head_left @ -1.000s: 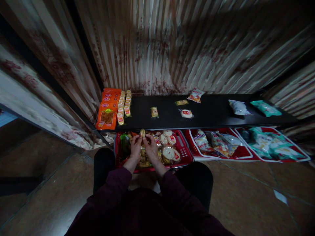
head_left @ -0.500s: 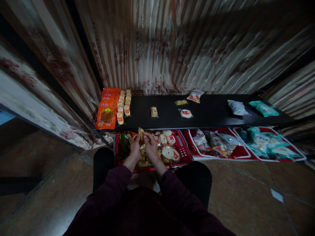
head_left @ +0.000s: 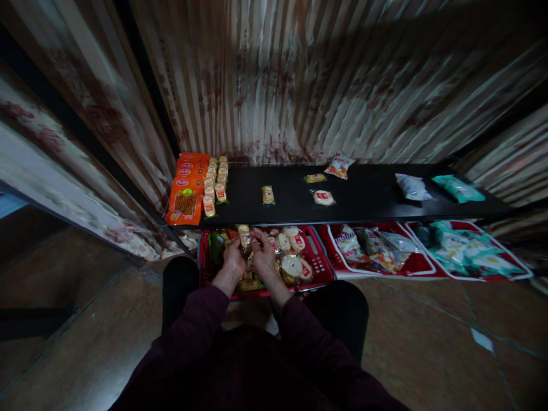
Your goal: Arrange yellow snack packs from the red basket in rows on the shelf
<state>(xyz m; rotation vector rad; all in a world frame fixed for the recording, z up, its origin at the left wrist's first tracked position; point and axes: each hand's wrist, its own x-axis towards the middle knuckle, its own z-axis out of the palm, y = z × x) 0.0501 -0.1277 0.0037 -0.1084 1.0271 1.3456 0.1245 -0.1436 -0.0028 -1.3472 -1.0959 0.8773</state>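
Note:
My left hand (head_left: 233, 260) is closed on a small wrapped snack cake (head_left: 244, 235) in clear film with a yellowish label, holding it upright over the red basket (head_left: 319, 254). Close by on the right, my right hand (head_left: 264, 260) has its fingers loosely curved and slightly apart beside the cake. Whether a fingertip touches the film is hard to see. Under both hands the basket holds more wrapped cakes, among them round white-topped ones (head_left: 291, 265) and, at its left side, green packets (head_left: 217, 246).
Above the baskets runs a black shelf (head_left: 282, 214). Orange snack bags (head_left: 185, 200) and rows of small wrapped cakes (head_left: 221, 191) stand at its left end. Single packets, such as a round wrapped cake (head_left: 323, 197), lie farther right. Two baskets with puffed bags (head_left: 379, 251) and teal bags (head_left: 466, 251) sit rightward.
The wrapped cake has turned so more of its face shows. My left hand has shifted slightly down and left, and my right fingers have come away from their pinch beside it.

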